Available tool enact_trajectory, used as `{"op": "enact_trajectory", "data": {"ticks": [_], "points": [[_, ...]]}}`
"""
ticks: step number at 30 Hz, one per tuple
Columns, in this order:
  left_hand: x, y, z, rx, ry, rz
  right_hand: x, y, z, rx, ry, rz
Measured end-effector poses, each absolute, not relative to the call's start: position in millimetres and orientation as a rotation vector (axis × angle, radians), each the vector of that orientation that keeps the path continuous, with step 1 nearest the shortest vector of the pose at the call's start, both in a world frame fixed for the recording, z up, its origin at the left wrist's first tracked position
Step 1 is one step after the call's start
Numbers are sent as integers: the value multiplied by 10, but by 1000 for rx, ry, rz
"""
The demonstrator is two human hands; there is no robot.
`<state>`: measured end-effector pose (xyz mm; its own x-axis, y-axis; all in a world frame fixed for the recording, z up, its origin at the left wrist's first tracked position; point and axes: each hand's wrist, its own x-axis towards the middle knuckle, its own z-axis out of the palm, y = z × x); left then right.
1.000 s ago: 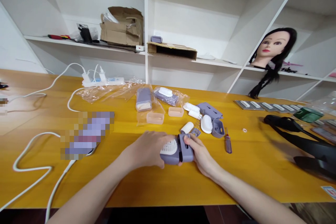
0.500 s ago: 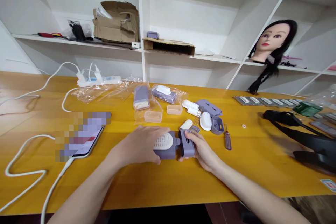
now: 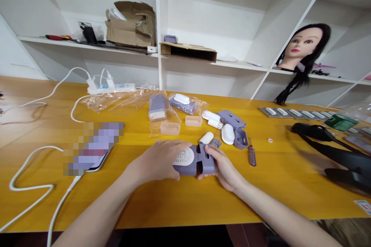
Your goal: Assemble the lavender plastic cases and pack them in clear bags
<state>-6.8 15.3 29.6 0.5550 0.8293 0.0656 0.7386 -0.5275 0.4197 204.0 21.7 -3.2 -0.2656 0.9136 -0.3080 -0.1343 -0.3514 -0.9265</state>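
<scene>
Holding the lavender-grey body of a handheld brush in the left hand, fingers curved over its left part, thumb along the near side. Gripping a matching end sleeve in the right hand, thumb on top near a dark slot, fingers tucked beneath. Positioned over the near half of the wooden desk; cannot tell whether touching it. Smooth, round-edged, and topped by a white oval pad of short nubs. Laid out with long axis left to right, roughly parallel to the desk edge, nubs upward, sleeve at the right end; parted there by a dark gap, partly bridged by a narrow tab.

Just beyond the hands, a white cylinder, metal springs and a white oval brush head. Touching or just beside that head, a lavender cup, mouth upward, interior too small to make out. Farther off, two shallow peach trays, translucent and open-topped. Behind these, clear plastic bags around a lavender brush with white pad. Up on the shelf, a torn cardboard box holding crumpled white material.
</scene>
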Motion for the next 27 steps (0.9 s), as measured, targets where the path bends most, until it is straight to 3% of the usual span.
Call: {"op": "enact_trajectory", "data": {"ticks": [13, 17, 19, 23, 27], "points": [[49, 106, 316, 2512, 1359, 330, 2015, 191, -34, -1136, -1128, 1680], [101, -54, 478, 2528, 1301, 790, 1981, 181, -19, -1076, -1001, 1603], [130, -126, 518, 2421, 1091, 875, 1979, 190, -12, -1059, -930, 1572], [201, -79, 389, 2064, 999, 314, 2004, 215, 1, -1009, -859, 1539], [349, 71, 169, 1501, 984, 673, 2013, 215, 9, -939, -822, 1520]]}}
